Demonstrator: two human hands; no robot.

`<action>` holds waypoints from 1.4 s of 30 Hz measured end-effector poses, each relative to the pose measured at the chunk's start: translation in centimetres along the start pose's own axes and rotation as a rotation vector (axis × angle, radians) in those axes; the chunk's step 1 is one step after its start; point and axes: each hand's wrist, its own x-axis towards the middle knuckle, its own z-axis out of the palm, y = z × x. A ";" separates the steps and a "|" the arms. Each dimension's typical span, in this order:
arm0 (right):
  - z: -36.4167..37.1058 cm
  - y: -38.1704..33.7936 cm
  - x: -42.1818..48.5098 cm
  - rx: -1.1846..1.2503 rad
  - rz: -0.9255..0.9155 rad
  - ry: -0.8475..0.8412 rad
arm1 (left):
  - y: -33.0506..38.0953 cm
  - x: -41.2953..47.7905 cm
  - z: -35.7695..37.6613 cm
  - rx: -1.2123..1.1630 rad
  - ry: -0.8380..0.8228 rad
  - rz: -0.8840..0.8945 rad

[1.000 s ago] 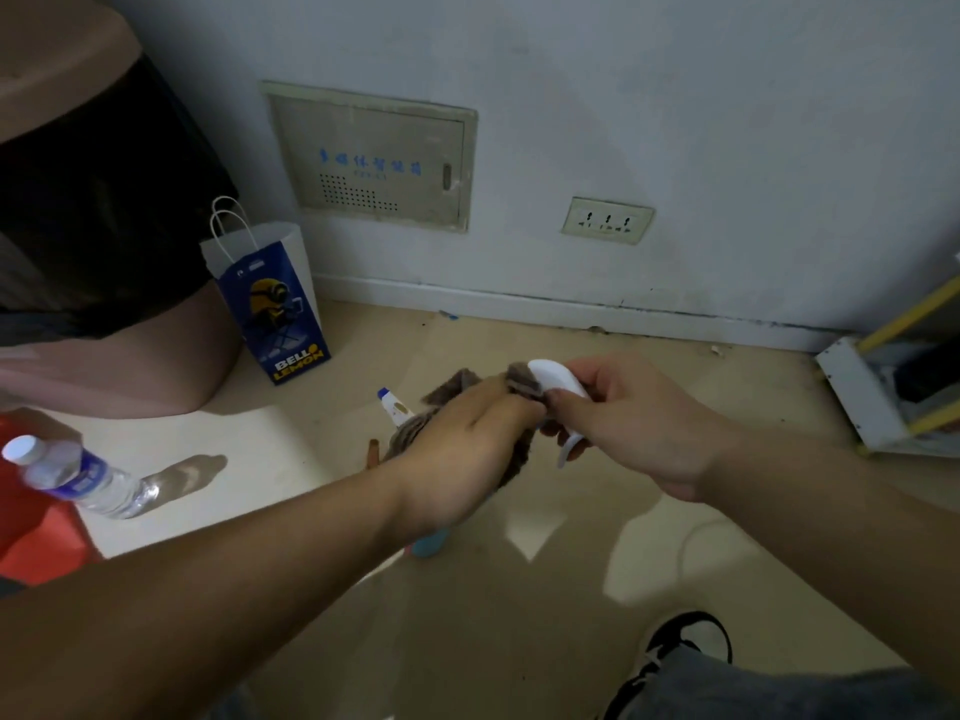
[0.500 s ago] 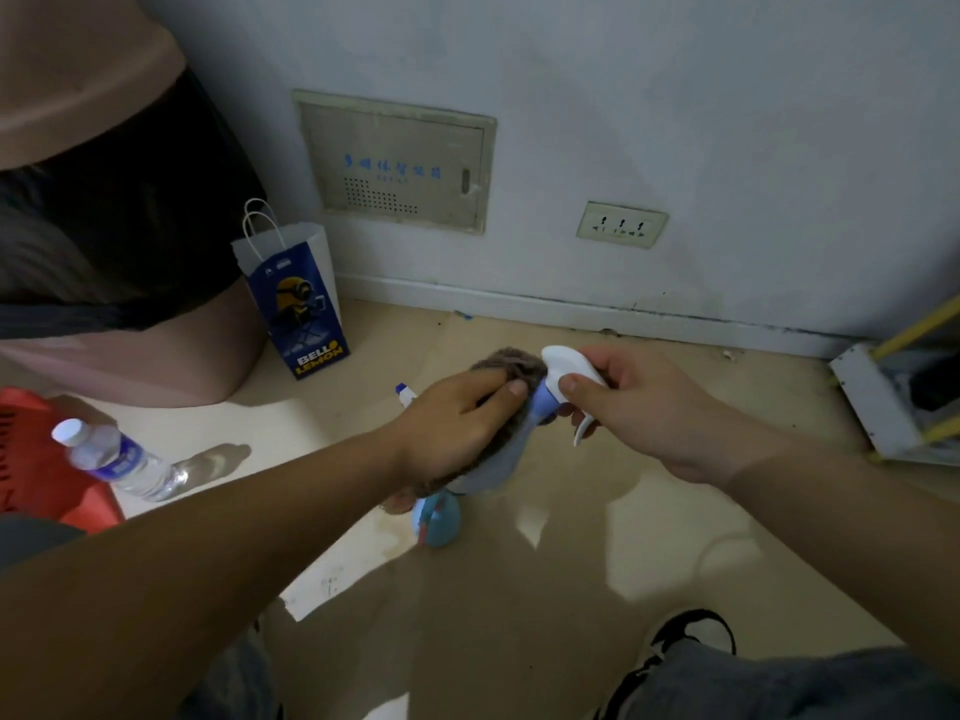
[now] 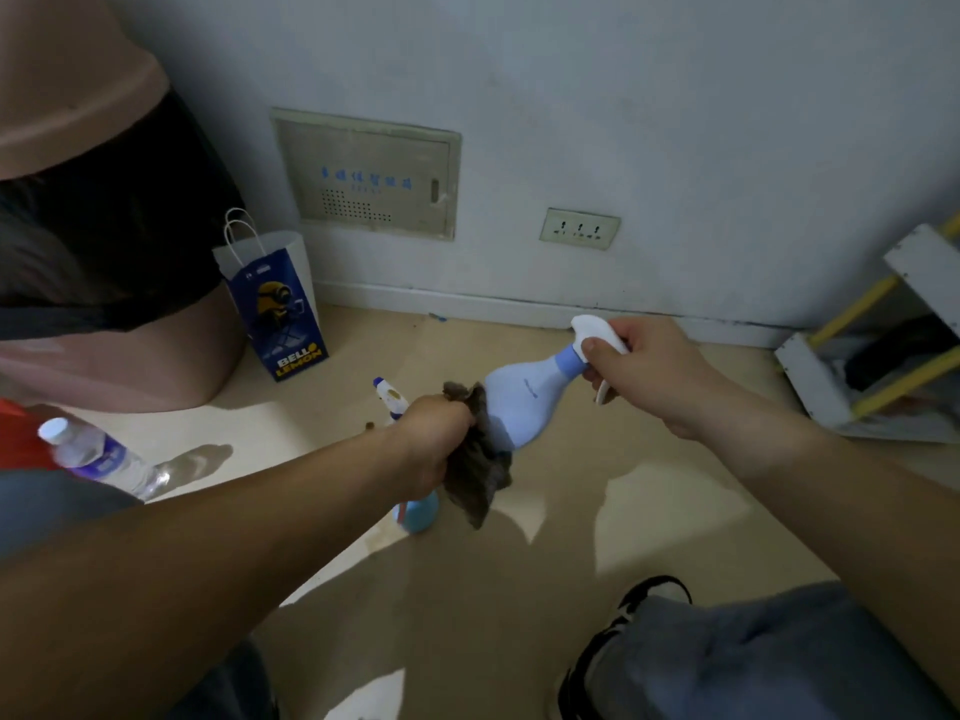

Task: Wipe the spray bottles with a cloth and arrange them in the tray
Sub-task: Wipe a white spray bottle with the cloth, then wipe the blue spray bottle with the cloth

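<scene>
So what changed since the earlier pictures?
The left hand slid the grey-brown cloth from the neck of the pale blue plastic spray bottle down to its base, baring the body. The right hand still grips its white trigger head; the small bottle stays on the floor.

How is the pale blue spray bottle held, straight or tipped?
Tipped. The right hand grips the spray bottle by its head; its base slants toward the cloth in the left hand.

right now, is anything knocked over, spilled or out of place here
A clear water bottle lies tilted rather than upright at the left edge, cap on, with no spill visible. A second spray bottle stands loose on the floor, half hidden by the left hand.
</scene>
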 end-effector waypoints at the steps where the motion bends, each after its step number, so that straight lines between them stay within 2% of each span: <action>1: -0.2 0.3 -0.1 -0.044 -0.002 0.018 | -0.1 -0.1 0.4 0.050 -0.004 0.015; 5: 0.1 2.5 -0.8 -0.196 0.017 0.047 | 0.4 -0.2 1.8 0.112 0.010 0.087; 9: -0.5 5.3 -0.1 -0.235 0.077 0.070 | 0.5 0.6 3.0 0.106 -0.031 0.057; 16: 0.1 12.6 3.5 -0.204 0.245 0.088 | -1.2 4.0 6.2 0.280 -0.083 0.113; 21: 4.3 21.4 6.0 -0.132 0.357 0.212 | -4.3 8.7 6.3 0.401 -0.071 0.127; 27: 7.1 27.3 10.0 -0.161 0.480 0.299 | -6.0 13.9 7.4 0.422 -0.097 0.051; 36: 6.3 30.8 12.7 -0.242 0.443 0.342 | -7.2 17.4 10.9 0.401 -0.166 -0.012; 40: 6.9 29.5 12.5 -0.482 0.436 0.343 | -7.9 17.5 10.2 0.425 -0.174 0.004; 42: 7.7 27.6 11.9 -0.643 0.322 0.317 | -8.3 17.1 9.4 0.433 -0.176 0.007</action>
